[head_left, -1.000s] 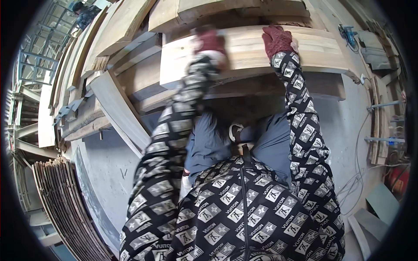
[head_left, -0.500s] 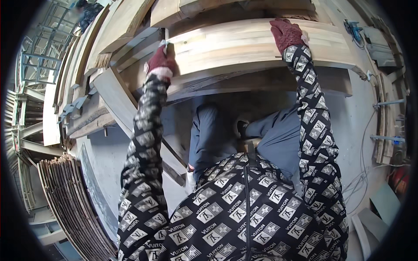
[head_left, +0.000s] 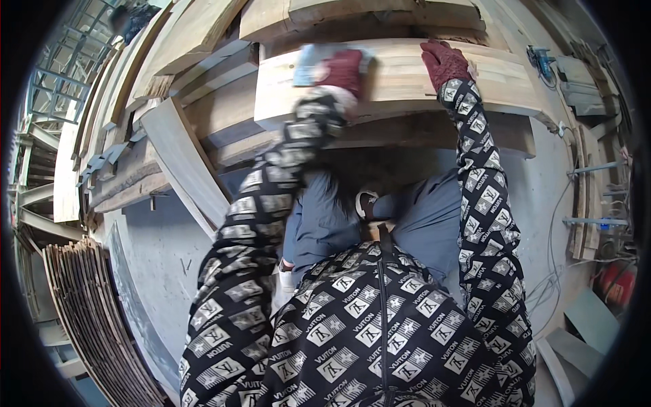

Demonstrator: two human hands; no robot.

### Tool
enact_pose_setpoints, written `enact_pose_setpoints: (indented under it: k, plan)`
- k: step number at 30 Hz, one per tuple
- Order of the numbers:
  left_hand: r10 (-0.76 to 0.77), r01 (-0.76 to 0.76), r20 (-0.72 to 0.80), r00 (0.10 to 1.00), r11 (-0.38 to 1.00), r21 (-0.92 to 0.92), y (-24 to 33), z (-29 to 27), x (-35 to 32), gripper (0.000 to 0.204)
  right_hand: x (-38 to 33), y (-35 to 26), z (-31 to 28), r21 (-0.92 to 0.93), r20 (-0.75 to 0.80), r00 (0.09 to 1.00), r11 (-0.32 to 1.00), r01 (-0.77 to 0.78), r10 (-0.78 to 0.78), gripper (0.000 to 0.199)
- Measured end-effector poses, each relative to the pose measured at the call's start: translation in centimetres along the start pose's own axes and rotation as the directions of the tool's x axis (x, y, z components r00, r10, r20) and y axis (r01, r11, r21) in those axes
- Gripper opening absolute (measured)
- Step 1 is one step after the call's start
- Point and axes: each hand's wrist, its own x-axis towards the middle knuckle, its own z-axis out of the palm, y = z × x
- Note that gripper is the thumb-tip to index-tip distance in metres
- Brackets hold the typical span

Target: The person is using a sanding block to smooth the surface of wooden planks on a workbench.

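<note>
A pale laminated wooden board (head_left: 400,85) lies in front of me, across a stack of darker planks. My left hand (head_left: 339,68), in a dark red glove, presses a bluish sanding pad (head_left: 308,63) flat on the board's left part; hand and pad are blurred. My right hand (head_left: 444,61), also in a red glove, rests palm down on the board's right part and holds nothing. Both sleeves carry a black and white pattern.
Rough planks (head_left: 183,41) are stacked at the upper left, and one plank (head_left: 186,166) leans down from them. Thin curved wooden strips (head_left: 95,319) lie at the lower left. Cables and metal clamps (head_left: 590,197) lie on the grey floor at right.
My left hand has slid to the right along the board with the pad, from the left edge toward the middle. My right hand stays pressed on the board.
</note>
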Motion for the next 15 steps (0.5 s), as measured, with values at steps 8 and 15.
enact_pose_setpoints:
  k: [8, 15]
  plan:
    - [-0.209, 0.204, -0.225, 0.952, 0.978, -0.045, -11.5, -7.4, -5.8, 0.039, 0.8, -1.3, -0.5, 0.033, 0.015, 1.000, 0.999, -0.027, 0.027, 0.026]
    - [-0.347, -0.003, -0.337, 0.875, 0.693, -0.721, 3.2, -9.3, -2.5, 0.026, 0.3, 1.9, 1.2, 0.032, -0.116, 0.990, 0.995, 0.089, -0.085, 0.024]
